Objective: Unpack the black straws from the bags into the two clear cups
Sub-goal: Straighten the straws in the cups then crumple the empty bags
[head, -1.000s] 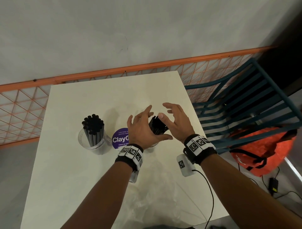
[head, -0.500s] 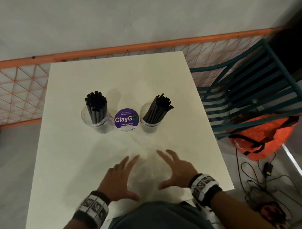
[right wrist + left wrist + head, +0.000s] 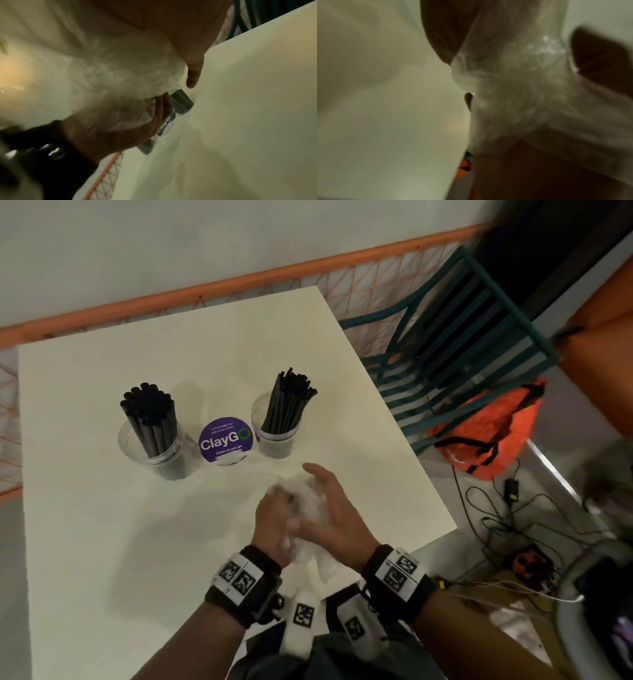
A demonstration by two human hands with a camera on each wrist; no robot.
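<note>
Two clear cups stand on the white table [image 3: 102,542], each filled with black straws. The left cup [image 3: 156,455] holds an upright bundle [image 3: 149,412]; in the right cup [image 3: 275,440] the straws [image 3: 289,398] lean to the right. Nearer to me, both hands bunch a crumpled clear plastic bag [image 3: 308,501] between them. My left hand [image 3: 281,498] curls into the wad from the left. My right hand [image 3: 318,484] cups it from the right. The right wrist view shows the bag [image 3: 120,75] under my right palm. The bag [image 3: 513,94] fills the blurred left wrist view.
A round purple ClayGo sticker [image 3: 226,440] lies between the cups. An orange mesh railing [image 3: 239,278] runs behind the table. A teal slatted chair [image 3: 462,337], an orange bag [image 3: 489,433] and floor cables [image 3: 513,508] sit right of the table's edge.
A second ago both hands were round the straws at the right cup. They drew back, spread over the flat bag, and now have gathered it into a wad.
</note>
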